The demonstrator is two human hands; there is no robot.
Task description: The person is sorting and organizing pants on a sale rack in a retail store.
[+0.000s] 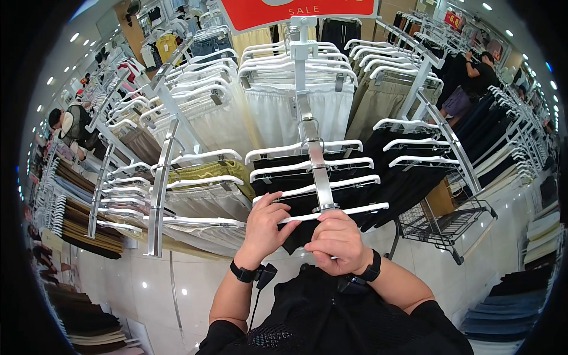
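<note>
White hangers with black garments hang along a central metal rail. My left hand is at the left part of the front white hanger, with its thumb and fingers apart around the hanger end. Curled near the middle of that hanger, just below the rail's front end, is my right hand; whether its fingers grip anything is hidden. Black garments hang behind and under my hands. Both wrists wear black bands.
White garments hang farther back below a red sale sign. More racks stand left and right. A wire cart with a cardboard box is at the right. One person stands back right, another at the left.
</note>
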